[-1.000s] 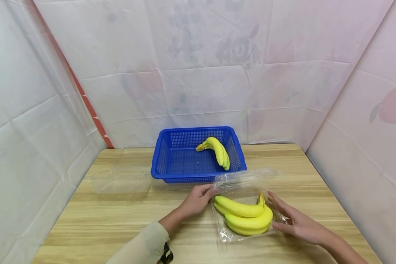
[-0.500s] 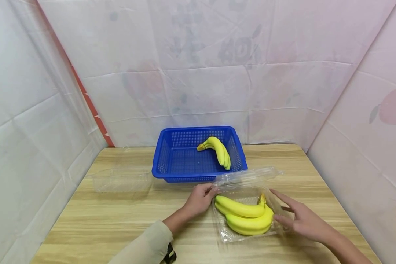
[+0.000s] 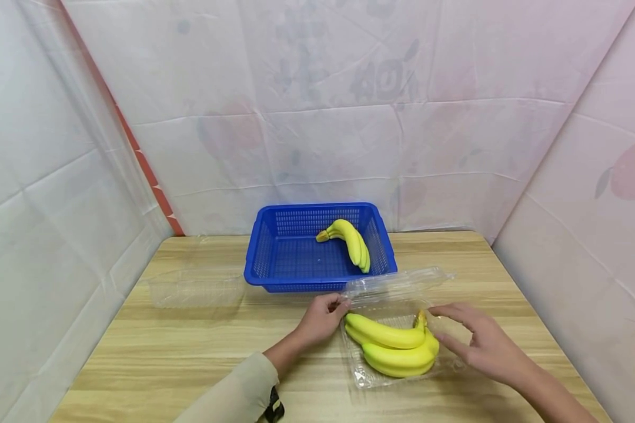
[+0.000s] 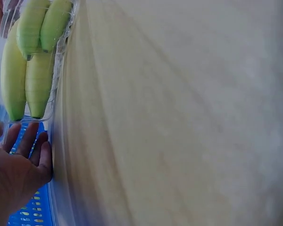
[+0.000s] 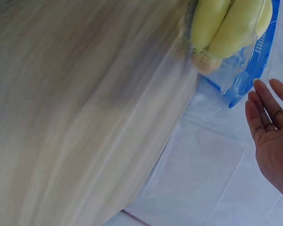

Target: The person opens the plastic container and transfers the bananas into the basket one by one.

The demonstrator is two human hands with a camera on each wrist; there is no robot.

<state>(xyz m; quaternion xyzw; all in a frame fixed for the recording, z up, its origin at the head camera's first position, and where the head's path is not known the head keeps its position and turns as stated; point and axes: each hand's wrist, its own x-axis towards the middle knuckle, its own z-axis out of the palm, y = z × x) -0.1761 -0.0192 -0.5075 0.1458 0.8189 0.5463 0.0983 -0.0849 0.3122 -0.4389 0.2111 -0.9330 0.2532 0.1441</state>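
Note:
A clear plastic clamshell box (image 3: 362, 379) lies with its lid (image 3: 397, 283) raised at the far side. In it rests a bunch of yellow bananas (image 3: 397, 349), whose greenish tips show in the left wrist view. My left hand (image 3: 323, 317) pinches the box's far left corner near the hinge between thumb and index finger. In the left wrist view, the other fingers of this hand (image 4: 19, 165) lie against the box's end. My right hand (image 3: 484, 343) is beside the box's right end, thumb and fingers spread near the banana stem. The right wrist view shows that hand (image 5: 278, 132) holding nothing.
Behind the box stands a blue plastic basket (image 3: 254, 252) with another banana bunch (image 3: 351, 241) at its right side. A second clear plastic container (image 3: 196, 291) is on the left of the wooden table (image 3: 180, 364). White printed sheets (image 3: 317, 135) enclose the table's back and sides.
My right hand has lifted slightly and drawn its fingers off the box's right side, toward the stem. My left hand stays at the corner; the bananas lie nearly as before.

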